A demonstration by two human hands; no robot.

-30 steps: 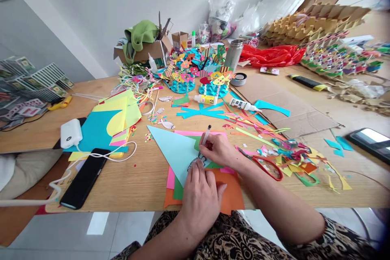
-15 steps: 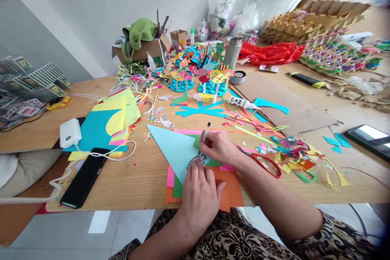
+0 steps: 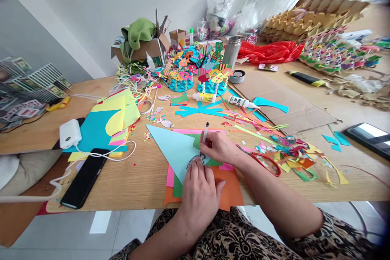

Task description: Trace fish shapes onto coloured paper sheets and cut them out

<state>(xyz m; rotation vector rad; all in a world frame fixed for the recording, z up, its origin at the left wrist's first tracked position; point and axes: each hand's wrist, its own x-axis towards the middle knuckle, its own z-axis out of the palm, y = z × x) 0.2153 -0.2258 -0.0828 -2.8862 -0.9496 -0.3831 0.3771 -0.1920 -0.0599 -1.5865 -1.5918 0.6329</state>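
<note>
A light blue paper triangle (image 3: 173,148) lies over a stack of pink, green and orange sheets (image 3: 230,185) at the table's front edge. My right hand (image 3: 217,146) is closed around a slim pen (image 3: 205,133), its tip down at the blue paper. Flat on that paper rests my left hand (image 3: 199,189), fingers stretched out and pressing down. By its fingertips shows a small cut-out shape with dark outlines (image 3: 195,161), mostly covered by the fingers. Red-handled scissors (image 3: 268,164) lie to the right of my right forearm.
Paper scraps (image 3: 295,154) spread at the right, beside a cardboard sheet (image 3: 292,105). Glue bottles (image 3: 240,102) and paper fish decorations (image 3: 183,79) stand or lie further back. At the left are coloured sheets (image 3: 100,130), a black phone (image 3: 83,180) and a white power bank (image 3: 70,133).
The pen and my right hand have shifted very slightly at the cut-out's edge. My left hand stays in place on the paper.
</note>
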